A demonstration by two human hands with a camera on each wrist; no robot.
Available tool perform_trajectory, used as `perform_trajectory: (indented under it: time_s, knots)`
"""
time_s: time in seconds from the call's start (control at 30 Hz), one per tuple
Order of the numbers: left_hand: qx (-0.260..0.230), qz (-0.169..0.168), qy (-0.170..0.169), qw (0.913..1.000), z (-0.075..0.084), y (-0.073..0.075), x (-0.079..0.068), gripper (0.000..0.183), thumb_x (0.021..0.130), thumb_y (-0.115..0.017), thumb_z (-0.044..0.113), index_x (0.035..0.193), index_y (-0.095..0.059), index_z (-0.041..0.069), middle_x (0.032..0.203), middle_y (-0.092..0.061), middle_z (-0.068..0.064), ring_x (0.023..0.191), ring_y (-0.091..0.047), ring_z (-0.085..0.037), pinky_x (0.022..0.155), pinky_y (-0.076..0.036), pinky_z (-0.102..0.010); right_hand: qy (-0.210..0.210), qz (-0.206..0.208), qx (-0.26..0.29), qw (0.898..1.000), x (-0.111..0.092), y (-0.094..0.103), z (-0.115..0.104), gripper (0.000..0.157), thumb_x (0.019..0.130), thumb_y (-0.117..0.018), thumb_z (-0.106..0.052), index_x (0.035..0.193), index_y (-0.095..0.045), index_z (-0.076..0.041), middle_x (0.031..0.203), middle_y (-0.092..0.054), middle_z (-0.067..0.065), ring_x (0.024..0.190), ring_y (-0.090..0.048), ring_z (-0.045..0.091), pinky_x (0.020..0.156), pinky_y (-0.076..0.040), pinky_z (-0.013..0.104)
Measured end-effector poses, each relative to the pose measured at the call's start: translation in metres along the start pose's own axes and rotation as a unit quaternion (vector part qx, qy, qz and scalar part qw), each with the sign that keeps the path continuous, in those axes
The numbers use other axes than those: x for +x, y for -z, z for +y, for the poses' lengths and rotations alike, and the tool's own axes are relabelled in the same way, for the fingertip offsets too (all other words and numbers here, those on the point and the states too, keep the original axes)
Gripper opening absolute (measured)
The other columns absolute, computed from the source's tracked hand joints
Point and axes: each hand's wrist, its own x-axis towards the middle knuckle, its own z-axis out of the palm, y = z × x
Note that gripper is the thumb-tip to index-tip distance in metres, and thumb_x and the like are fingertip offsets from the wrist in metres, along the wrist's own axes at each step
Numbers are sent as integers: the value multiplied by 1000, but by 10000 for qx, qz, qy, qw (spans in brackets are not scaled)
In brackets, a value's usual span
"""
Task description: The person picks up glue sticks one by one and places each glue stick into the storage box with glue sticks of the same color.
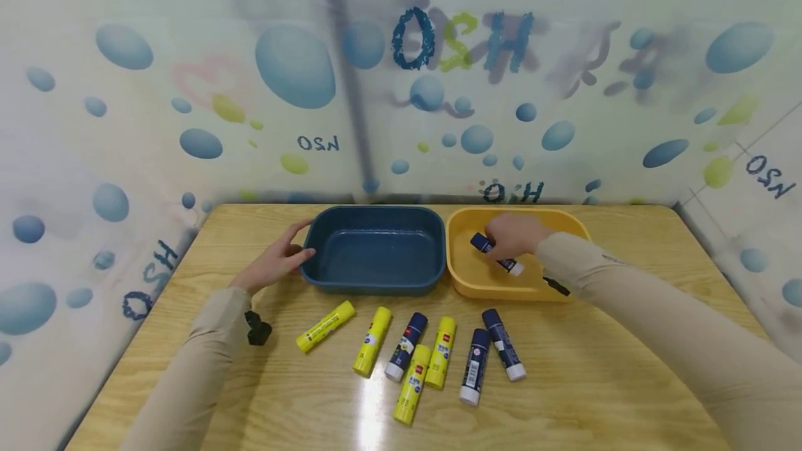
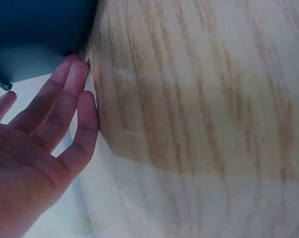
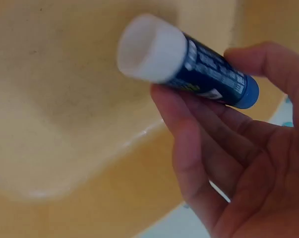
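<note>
My right hand [image 1: 515, 234] holds a dark blue glue stick [image 3: 209, 69] with a white end between thumb and fingers, over the inside of the yellow bin [image 1: 464, 256]. In the right wrist view the bin's floor shows behind the glue stick. On the other side, my left hand [image 1: 276, 262] rests at the left end of the dark blue bin [image 1: 376, 256], its fingertips [image 2: 76, 74] right at the bin's wall and the thumb by the rim. Nothing lies inside the blue bin.
In front of the bins several glue sticks lie on the wooden table: yellow ones such as the leftmost glue stick [image 1: 326, 326], and dark blue ones such as the rightmost glue stick [image 1: 504, 344]. A patterned curtain [image 1: 388, 117] hangs behind the table.
</note>
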Motion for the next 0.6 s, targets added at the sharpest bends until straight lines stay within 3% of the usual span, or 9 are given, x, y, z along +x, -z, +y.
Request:
perform_trajectory:
  time_s: [0.2, 0.33, 0.6]
  knots:
    - [21, -74, -218, 9997, 3, 0, -1, 68, 102, -51, 14, 156, -10, 15, 91, -66, -19, 76, -60, -25, 68, -52, -37, -222, -600, 323, 9974, 12, -4, -4, 14, 87, -64, -19, 87, -60, -5, 73, -58, 4, 57, -53, 13, 52, -41, 22]
    - [98, -77, -208, 9997, 1, -1, -1, 66, 102, -50, 16, 156, -11, 16, 92, -65, -19, 76, -60, -24, 68, -52, -36, -347, -891, 663, 9932, 19, -5, -9, 16, 89, -63, -17, 94, -60, -2, 77, -60, 6, 57, -54, 13, 53, -45, 22]
    - [54, -38, -220, 9997, -3, 0, 2, 67, 102, -51, 15, 156, -12, 18, 82, -64, -14, 73, -59, -24, 67, -51, -35, -799, -1023, 1339, 9824, 27, -6, -14, 29, 89, -66, -19, 107, -56, 2, 86, -63, 10, 71, -67, 20, 65, -56, 29]
